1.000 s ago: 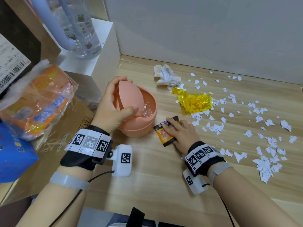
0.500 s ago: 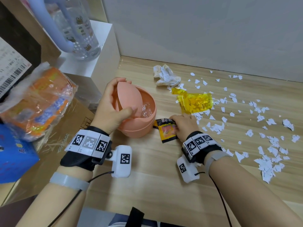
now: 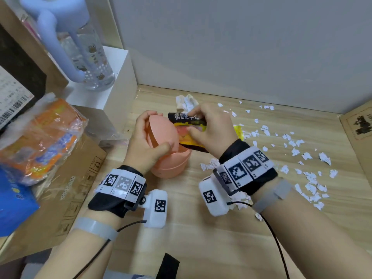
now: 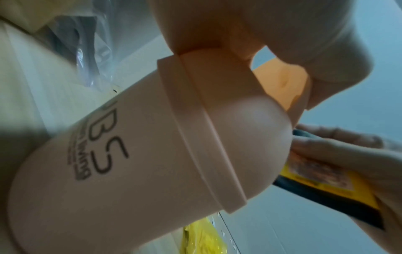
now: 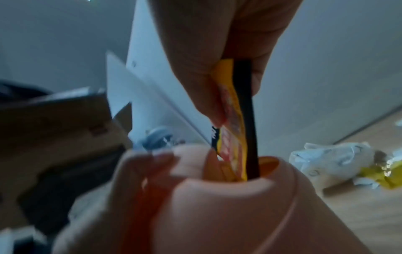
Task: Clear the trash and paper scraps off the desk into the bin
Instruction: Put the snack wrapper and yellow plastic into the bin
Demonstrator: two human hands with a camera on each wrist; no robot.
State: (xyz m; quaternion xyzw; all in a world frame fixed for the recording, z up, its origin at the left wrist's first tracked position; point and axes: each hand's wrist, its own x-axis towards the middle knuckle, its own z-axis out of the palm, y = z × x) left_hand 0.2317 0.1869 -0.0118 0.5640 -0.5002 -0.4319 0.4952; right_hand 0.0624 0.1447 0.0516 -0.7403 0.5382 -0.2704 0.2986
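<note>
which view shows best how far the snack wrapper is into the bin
The right wrist view: the snack wrapper, pinched by the right hand, has its lower end inside the bin opening. The head view shows its printed face over the bin; the left wrist view shows only part, behind the lid.

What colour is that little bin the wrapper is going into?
The bin is pale peachy pink, with dark lettering on its side; the left wrist view shows it best.

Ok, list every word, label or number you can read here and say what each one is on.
"BS" in large letters, with "living" below it: on the side of the pink bin; a smaller line under that is blurred.
White Chinese characters on the black band of the snack wrapper: too blurred to read.
Barcode label with digits on the package at far left: too small to read.
Black stamp on the cardboard at right: not legible.
</note>
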